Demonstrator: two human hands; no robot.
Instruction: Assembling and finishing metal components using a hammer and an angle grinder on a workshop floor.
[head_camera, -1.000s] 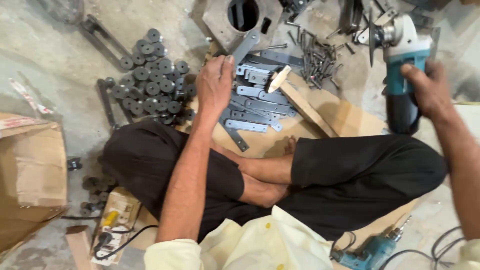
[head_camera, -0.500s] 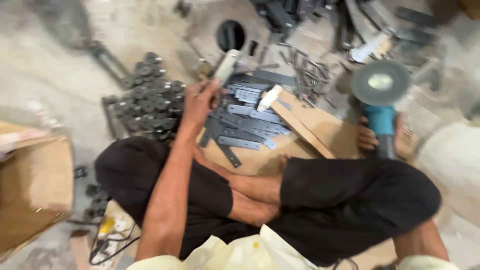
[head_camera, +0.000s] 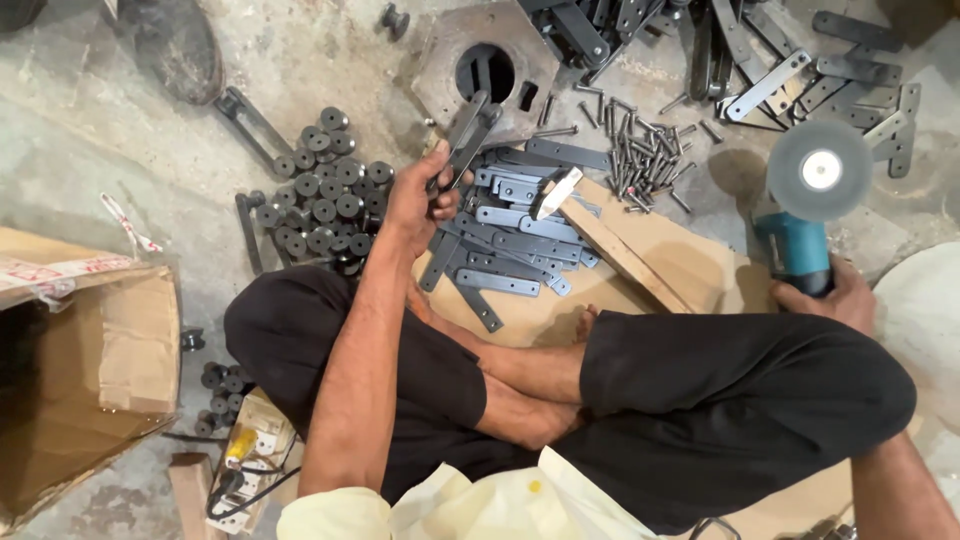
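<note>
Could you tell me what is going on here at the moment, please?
A person sits cross-legged on the floor among metal parts. The left hand holds a flat dark metal bar lifted above a pile of similar metal bars lying on cardboard. The right hand grips a teal angle grinder, its disc facing up. Round black rollers lie heaped to the left, loose bolts beyond the bars, and an open cardboard box stands at the far left.

Metal strip (head_camera: 463, 140) in left hand (head_camera: 418, 200)
</note>
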